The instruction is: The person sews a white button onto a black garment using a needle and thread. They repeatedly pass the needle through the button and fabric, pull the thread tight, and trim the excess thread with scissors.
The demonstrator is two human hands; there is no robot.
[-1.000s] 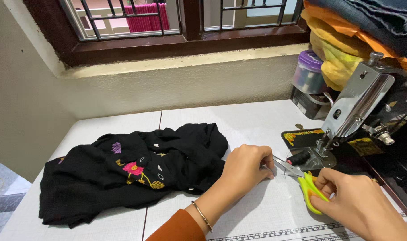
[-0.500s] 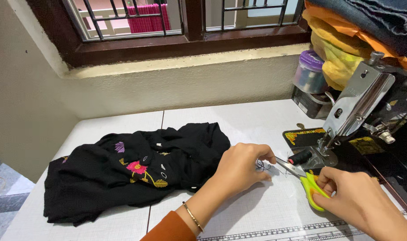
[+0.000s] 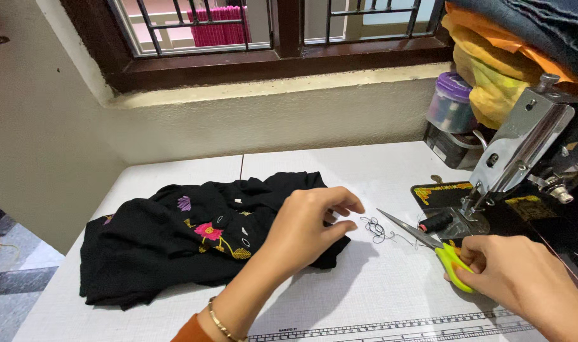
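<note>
One pair of scissors (image 3: pixel 428 244) with lime-green handles lies low over the white table (image 3: pixel 390 171), blades closed and pointing up-left toward one small tangle of dark thread (image 3: pixel 374 228) that rests on the bare tabletop just right of the cloth. The right hand (image 3: pixel 523 278) is wrapped around the green handles, fingers closed on them. The left hand (image 3: pixel 308 225) hovers above the right edge of one crumpled black garment (image 3: pixel 194 244) with embroidered flowers, thumb and fingers curled close but gripping nothing visible; one thin bangle (image 3: pixel 222 323) circles its wrist. Open table runs between the garment and the one black sewing machine (image 3: pixel 529 164) at the right edge, and along the printed ruler strip (image 3: pixel 390 329) at the near edge. Behind stand one clear jar with a purple lid (image 3: pixel 450 101) and folded fabrics (image 3: pixel 498 57).
</note>
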